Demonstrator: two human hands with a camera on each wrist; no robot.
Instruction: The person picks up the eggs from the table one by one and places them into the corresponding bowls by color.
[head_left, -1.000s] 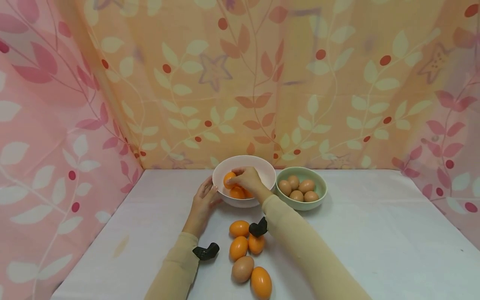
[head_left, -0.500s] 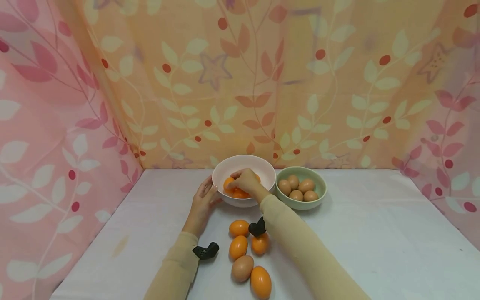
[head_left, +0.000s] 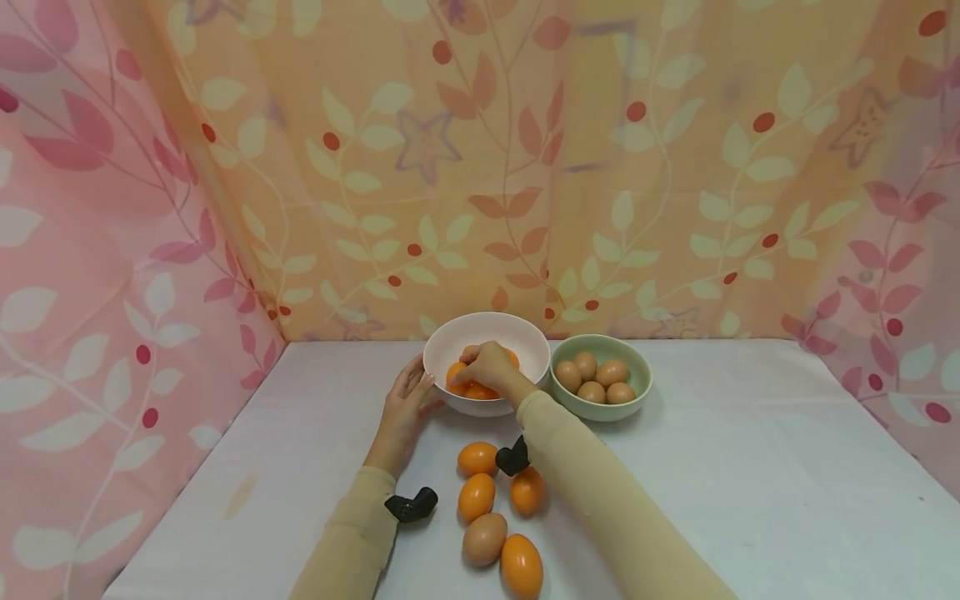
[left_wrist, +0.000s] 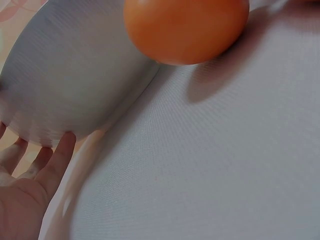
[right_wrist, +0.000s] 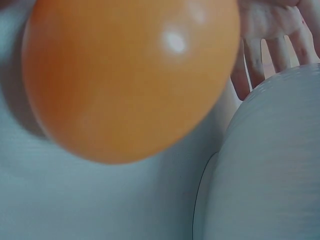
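Observation:
A white bowl (head_left: pixel 525 350) at the back of the table holds orange eggs (head_left: pixel 512 358). My right hand (head_left: pixel 486 365) reaches down into it, fingers curled over one orange egg (head_left: pixel 454 375) low among the others. My left hand (head_left: pixel 406 406) rests with straight fingers against the bowl's left outer wall (left_wrist: pixel 75 75); its fingers (left_wrist: pixel 56 159) touch the bowl's base. An orange egg (left_wrist: pixel 185 30) lies on the cloth close by. The right wrist view is filled by an orange egg (right_wrist: pixel 130 75) beside the bowl's wall (right_wrist: pixel 265 165).
A green bowl (head_left: pixel 636 367) of brown eggs (head_left: pixel 597 379) stands right of the white one. Several orange eggs (head_left: pixel 476 497) and one brown egg (head_left: pixel 484 538) lie on the white cloth (head_left: pixel 750 467) between my forearms. Patterned curtains close the back and sides.
My right hand has lowered the orange egg from above the rim down among the eggs in the white bowl. The left hand has stayed against the bowl.

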